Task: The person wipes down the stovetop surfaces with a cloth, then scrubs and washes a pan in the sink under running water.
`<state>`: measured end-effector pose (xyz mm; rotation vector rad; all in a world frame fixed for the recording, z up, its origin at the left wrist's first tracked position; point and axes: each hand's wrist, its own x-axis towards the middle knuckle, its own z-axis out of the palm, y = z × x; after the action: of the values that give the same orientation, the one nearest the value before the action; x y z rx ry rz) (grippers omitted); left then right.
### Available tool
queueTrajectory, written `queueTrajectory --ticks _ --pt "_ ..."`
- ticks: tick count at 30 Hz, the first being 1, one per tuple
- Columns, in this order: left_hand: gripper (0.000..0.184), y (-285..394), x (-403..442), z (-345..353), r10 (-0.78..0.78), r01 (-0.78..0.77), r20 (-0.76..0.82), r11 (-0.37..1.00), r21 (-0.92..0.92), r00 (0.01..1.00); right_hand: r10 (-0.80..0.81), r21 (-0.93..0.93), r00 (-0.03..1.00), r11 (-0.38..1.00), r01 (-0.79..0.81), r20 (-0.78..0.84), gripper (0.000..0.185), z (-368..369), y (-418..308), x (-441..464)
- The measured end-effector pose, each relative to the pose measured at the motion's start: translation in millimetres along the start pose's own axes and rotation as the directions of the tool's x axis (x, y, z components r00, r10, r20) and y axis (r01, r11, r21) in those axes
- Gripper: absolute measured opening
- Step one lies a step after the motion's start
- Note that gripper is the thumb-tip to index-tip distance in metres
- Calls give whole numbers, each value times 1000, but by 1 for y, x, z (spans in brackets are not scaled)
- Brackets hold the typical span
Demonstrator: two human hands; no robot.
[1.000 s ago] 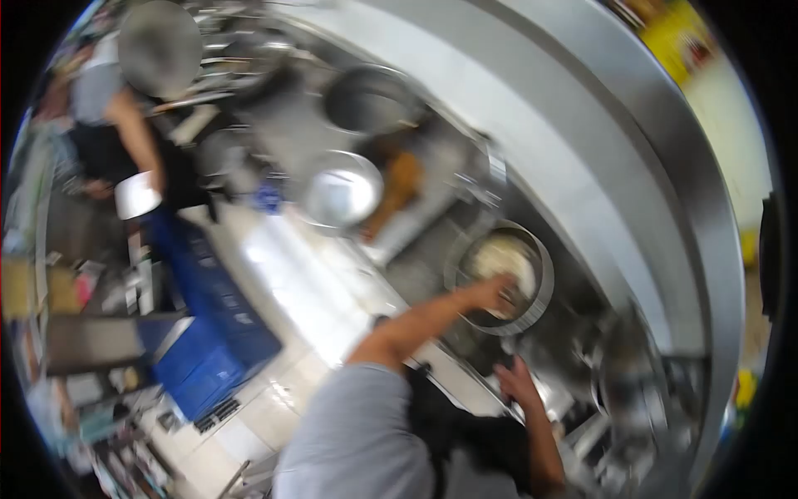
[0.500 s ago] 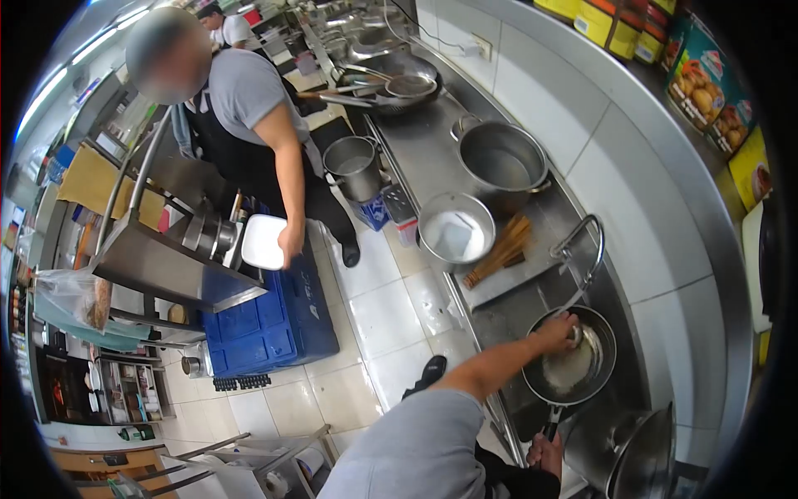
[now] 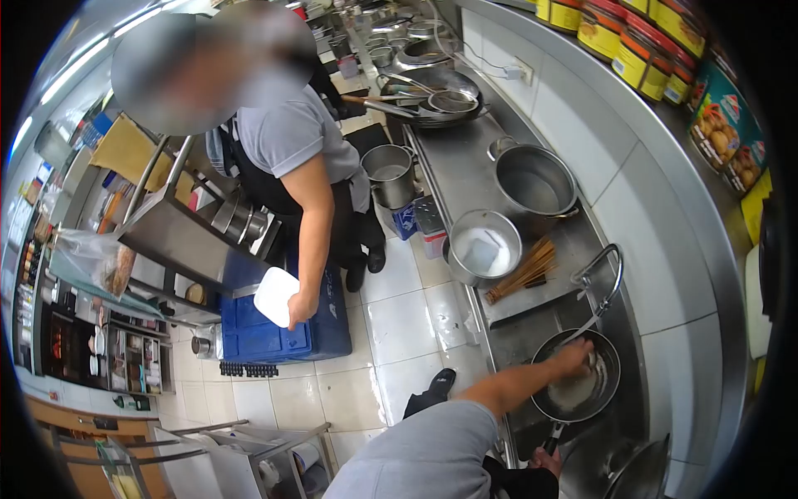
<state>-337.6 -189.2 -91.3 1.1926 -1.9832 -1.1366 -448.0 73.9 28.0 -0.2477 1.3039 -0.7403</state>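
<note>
A dark frying pan point(image 3: 611, 391) with cloudy, whitish liquid in it sits in the steel sink, under the curved tap point(image 3: 613, 281). My left hand point(image 3: 573, 359) is inside the pan, fingers curled and pressed toward its far wall. Something small and pale shows at the fingertips, too unclear to name. Lower down, my right hand point(image 3: 546, 460) is wrapped around the pan's black handle point(image 3: 553, 438). Beside the handle, a large metal pan or lid point(image 3: 640, 470) leans in the sink.
A bundle of thin sticks point(image 3: 525, 270), a pot of whitish liquid point(image 3: 485, 243) and a larger pot point(image 3: 534, 179) line the counter. Farther off lies a wok point(image 3: 440, 96) with strainers. Across the aisle, a co-worker point(image 3: 287, 158) holds a white container point(image 3: 276, 297) above a blue bin point(image 3: 258, 337).
My view has shifted, so the counter appears farther right and lower. My left hand has moved within the pan. The co-worker is closer, with the white container tilted and lower in view.
</note>
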Motion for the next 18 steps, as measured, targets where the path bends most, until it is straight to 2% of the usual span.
queueTrajectory --ticks 1,2,4,5,6,7,8,9,10,11,12,14,15,17,18 --pt "80 0 -2 11 13 -15 -17 992 -126 1000 -6 -21 1000 1000 6 12 29 -1 -1 2" --pt "80 -9 -6 7 11 -14 -22 992 -127 1000 -14 -36 1000 999 15 18 29 -3 -1 3" --pt "74 -31 -24 1 87 -95 178 995 35 980 63 -10 997 998 -63 -37 33 0 -9 -7" --pt "72 -21 -36 12 146 -176 307 982 74 941 51 0 996 999 -51 -74 39 -3 -5 -8" --pt "65 -6 -46 -28 38 -100 344 981 165 938 28 -13 997 999 -29 -65 42 -8 2 -9" --pt "56 14 -39 -49 -294 80 451 897 435 842 49 7 997 999 -49 -61 42 1 -2 -18" --pt "50 -9 -42 -47 -184 54 257 895 443 949 -13 -59 993 998 6 -115 37 9 0 -26" --pt "49 -16 -45 -41 -135 180 -169 939 294 976 22 -38 1000 999 -21 21 33 15 -9 -27" --pt "40 12 -39 -54 -394 443 -281 886 135 875 -18 -28 997 999 21 78 30 25 -10 -25" --pt "44 18 -33 -48 -405 417 -376 907 -52 833 -23 -2 995 1000 24 96 29 22 -3 -25" --pt "44 26 -17 -34 -401 406 -351 912 -64 846 -20 -30 995 999 23 95 27 35 -9 -33" --pt "47 21 1 -13 -386 255 -634 922 -292 670 -1 -100 996 995 10 86 27 37 -10 -23" --pt "47 38 3 -7 -389 197 -623 913 -356 678 14 -125 996 992 -3 85 26 38 -9 -23" --pt "40 37 2 20 -156 -21 -540 951 -307 827 -14 -108 996 994 23 86 24 36 -8 -22" --pt "40 33 -10 23 -157 -23 -549 952 -305 821 -49 -88 994 994 58 92 22 36 -11 -19"
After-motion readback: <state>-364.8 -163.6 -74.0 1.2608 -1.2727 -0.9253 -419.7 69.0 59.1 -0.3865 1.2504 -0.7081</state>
